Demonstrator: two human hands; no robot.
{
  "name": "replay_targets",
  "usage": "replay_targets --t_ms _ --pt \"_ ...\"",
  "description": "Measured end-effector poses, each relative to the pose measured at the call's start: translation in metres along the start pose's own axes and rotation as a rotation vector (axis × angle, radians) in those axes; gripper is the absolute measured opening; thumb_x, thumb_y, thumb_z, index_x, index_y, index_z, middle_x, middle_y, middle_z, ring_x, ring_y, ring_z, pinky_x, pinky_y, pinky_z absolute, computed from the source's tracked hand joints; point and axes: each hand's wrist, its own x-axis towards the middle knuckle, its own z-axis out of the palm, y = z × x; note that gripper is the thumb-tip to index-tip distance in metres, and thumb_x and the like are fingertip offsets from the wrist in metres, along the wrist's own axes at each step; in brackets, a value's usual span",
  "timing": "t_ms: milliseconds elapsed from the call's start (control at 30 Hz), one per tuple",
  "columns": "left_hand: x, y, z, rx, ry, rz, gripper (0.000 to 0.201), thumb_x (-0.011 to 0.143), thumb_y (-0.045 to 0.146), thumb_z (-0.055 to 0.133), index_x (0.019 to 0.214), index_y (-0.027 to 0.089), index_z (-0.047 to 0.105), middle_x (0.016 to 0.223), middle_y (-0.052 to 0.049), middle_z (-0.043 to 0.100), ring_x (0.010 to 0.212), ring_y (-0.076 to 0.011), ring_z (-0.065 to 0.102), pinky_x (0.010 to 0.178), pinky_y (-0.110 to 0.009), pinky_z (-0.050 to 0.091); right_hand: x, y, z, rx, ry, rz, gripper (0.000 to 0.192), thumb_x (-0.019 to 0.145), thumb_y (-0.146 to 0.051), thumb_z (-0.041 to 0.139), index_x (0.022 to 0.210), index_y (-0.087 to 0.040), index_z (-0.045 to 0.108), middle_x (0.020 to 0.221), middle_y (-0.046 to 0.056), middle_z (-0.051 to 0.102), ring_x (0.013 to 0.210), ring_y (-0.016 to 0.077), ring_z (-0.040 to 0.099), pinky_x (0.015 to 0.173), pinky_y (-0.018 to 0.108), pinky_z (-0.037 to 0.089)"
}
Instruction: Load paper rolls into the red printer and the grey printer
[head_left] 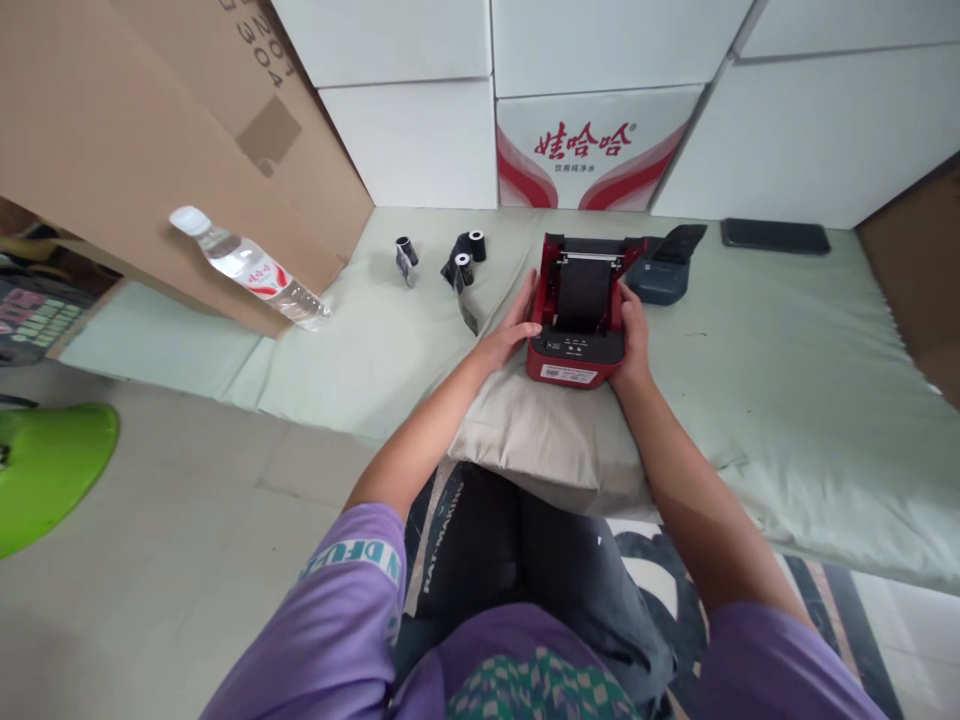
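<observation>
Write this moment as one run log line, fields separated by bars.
left hand on left side of red label printer | right hand on right side | lid open | printer on pillow

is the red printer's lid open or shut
Open: the red printer has its lid tipped back, showing the dark roll inside.

what the view keeps back

the right hand (634, 340) fingertips are hidden behind the red label printer (576, 312). the printer's front sticker text is too small to read. the green object (46, 468) and brown cardboard box (112, 130) run off the frame's left edge.
</observation>
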Motion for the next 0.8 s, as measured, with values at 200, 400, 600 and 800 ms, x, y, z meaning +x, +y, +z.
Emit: replay_targets --t_ms 200,400,600,800 --pt "0.0 -0.001 -0.001 0.022 0.015 0.006 0.138 0.059 0.075 0.09 0.176 0.034 0.028 0.189 -0.001 0.02 0.178 -0.035 0.009 0.147 -0.049 0.015 -0.001 -0.01 -0.005 -0.04 0.048 -0.041 0.063 0.085 -0.07 0.068 0.134 -0.031 0.07 0.144 0.008 0.071 0.138 0.0294 0.065 0.122 0.052 0.051" --pt "0.0 0.0 -0.003 -0.014 0.005 0.022 0.131 0.067 0.073 0.088 0.176 0.033 0.028 0.188 -0.003 0.024 0.178 -0.0355 0.01 0.145 -0.052 0.017 0.013 -0.04 -0.03 -0.403 0.008 -0.219 0.028 0.084 -0.05 0.075 0.098 -0.026 0.081 0.104 0.007 0.074 0.097 0.0247 0.07 0.101 0.05 0.059" --pt "0.0 0.005 0.002 -0.064 0.007 -0.012 0.118 0.072 0.076 0.084 0.172 0.034 0.037 0.184 -0.004 0.034 0.175 -0.0362 0.023 0.143 -0.056 0.024 0.063 -0.056 -0.025 -0.838 -0.359 0.045 0.014 0.067 -0.032 0.084 0.062 -0.025 0.073 0.054 0.0 0.059 0.066 0.0223 0.064 0.083 0.045 0.06" --pt "0.001 0.002 0.0 -0.089 0.024 0.004 0.111 0.071 0.071 0.087 0.168 0.035 0.046 0.182 -0.003 0.039 0.176 -0.0335 0.024 0.143 -0.054 0.023 0.082 -0.044 0.002 -1.039 -0.528 0.183 0.019 0.054 -0.013 0.083 0.054 -0.029 0.074 0.05 -0.003 0.059 0.061 0.0216 0.062 0.087 0.05 0.063"
